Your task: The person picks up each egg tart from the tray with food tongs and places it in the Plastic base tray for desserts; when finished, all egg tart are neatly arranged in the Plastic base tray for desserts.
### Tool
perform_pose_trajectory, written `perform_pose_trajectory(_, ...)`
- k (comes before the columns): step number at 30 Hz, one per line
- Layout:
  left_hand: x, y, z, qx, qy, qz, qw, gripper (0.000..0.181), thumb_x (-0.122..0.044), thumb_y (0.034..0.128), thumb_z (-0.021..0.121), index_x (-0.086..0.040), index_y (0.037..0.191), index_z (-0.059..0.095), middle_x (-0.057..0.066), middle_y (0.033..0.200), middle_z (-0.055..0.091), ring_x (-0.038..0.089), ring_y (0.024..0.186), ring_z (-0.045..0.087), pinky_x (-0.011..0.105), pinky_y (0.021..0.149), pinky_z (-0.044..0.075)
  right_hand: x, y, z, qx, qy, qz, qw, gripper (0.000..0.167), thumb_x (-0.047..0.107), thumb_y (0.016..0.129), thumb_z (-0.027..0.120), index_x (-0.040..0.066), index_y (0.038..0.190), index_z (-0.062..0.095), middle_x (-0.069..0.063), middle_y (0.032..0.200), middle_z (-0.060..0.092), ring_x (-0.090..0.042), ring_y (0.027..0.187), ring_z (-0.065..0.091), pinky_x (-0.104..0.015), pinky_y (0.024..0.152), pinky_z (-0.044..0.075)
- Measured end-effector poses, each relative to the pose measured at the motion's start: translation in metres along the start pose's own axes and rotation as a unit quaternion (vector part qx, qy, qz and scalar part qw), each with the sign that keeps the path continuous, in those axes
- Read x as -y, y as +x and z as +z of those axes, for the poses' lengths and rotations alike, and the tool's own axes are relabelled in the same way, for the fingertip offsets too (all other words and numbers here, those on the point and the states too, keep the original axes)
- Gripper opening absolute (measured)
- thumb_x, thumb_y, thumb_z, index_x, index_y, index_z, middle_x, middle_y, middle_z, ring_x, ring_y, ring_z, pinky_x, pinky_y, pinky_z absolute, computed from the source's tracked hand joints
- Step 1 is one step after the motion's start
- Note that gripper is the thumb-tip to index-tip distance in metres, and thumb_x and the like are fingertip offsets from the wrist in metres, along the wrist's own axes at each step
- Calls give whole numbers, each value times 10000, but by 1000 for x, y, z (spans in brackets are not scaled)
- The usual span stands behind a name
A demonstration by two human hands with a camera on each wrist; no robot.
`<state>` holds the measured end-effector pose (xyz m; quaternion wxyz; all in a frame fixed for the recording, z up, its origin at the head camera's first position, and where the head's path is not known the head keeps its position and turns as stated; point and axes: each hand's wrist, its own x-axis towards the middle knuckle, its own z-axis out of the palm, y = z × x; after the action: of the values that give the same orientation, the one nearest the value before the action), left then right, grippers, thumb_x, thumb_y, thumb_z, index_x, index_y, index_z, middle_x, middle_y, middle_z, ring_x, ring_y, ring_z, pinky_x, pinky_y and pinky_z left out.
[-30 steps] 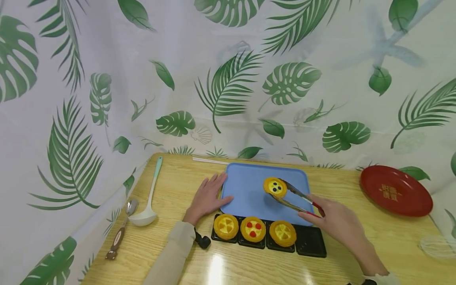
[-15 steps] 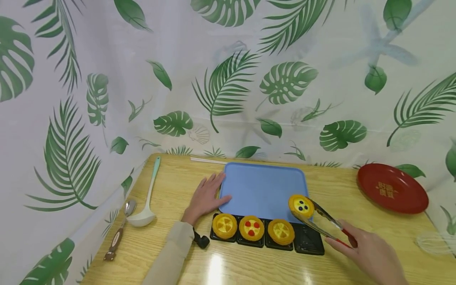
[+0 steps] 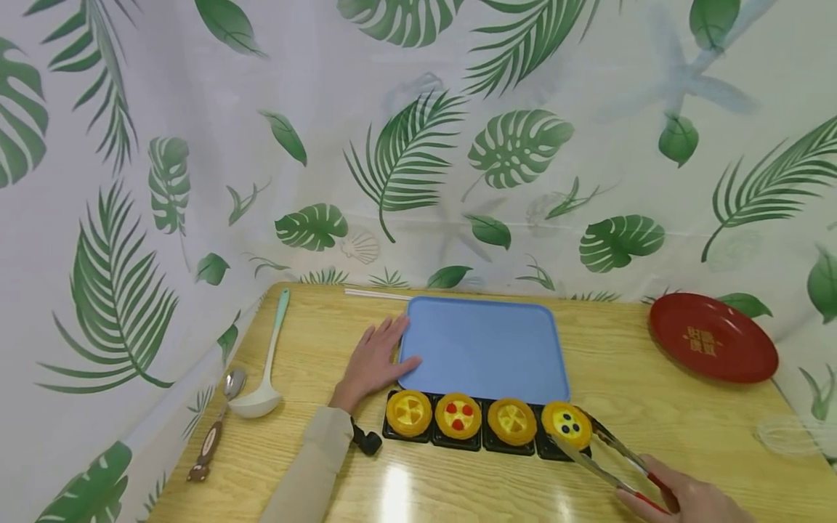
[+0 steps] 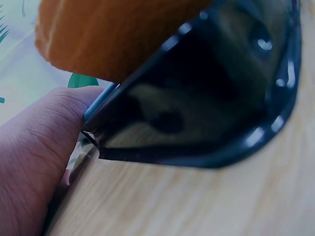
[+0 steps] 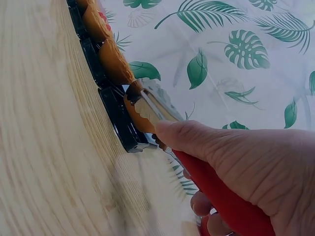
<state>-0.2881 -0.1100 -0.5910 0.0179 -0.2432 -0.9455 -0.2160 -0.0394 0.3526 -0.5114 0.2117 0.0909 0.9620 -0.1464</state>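
Observation:
My right hand (image 3: 693, 500) grips red-handled metal tongs (image 3: 628, 453) near the table's front right. The tongs' tips lie around an egg tart (image 3: 566, 427) dotted with dark blue berries, which sits at the rightmost black square tray (image 3: 551, 448). In the right wrist view, that tart (image 5: 139, 118) is partly covered by the tongs' scalloped end (image 5: 153, 101). Three more egg tarts line up leftward, one with red toppings (image 3: 458, 417), two with yellow wedges (image 3: 408, 413). My left hand (image 3: 375, 361) rests spread at the left edge of the blue tray (image 3: 484, 349).
On the left lie a white ladle (image 3: 258, 401) with a mint handle and a spoon (image 3: 212, 439) with a brown handle. White chopsticks (image 3: 375, 294) lie behind. A red plate (image 3: 714, 338) stands at the far right, with a pale whisk-like thing (image 3: 791, 434) nearer me.
My right hand has carried the berry tart in the tongs from above the blue tray, rightward and toward me, to the rightmost black tray. My left hand has stayed in place.

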Motion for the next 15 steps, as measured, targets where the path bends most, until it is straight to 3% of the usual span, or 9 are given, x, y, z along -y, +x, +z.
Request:
perform_pose_trajectory(12,-1,0,-3,23,-54,-10,10000,912,-708,987,508,-218,1691,199,-28,1735,218,232,1607,175,496,1300,109,4,0,1,-67,-31,53,10000,1059,842,843,595,-46,1419,565,3,704,425,-165,651,470,-335,594,296)
perform_pose_trajectory(15,-2,0,-4,33,-37,-15,10000,910,-708,986,508,-220,1691,201,-34,1734,217,230,1608,174,497,1300,110,3,0,-3,118,97,138,9998,1031,823,862,593,-39,1426,552,-10,722,434,-172,675,483,-339,601,316)
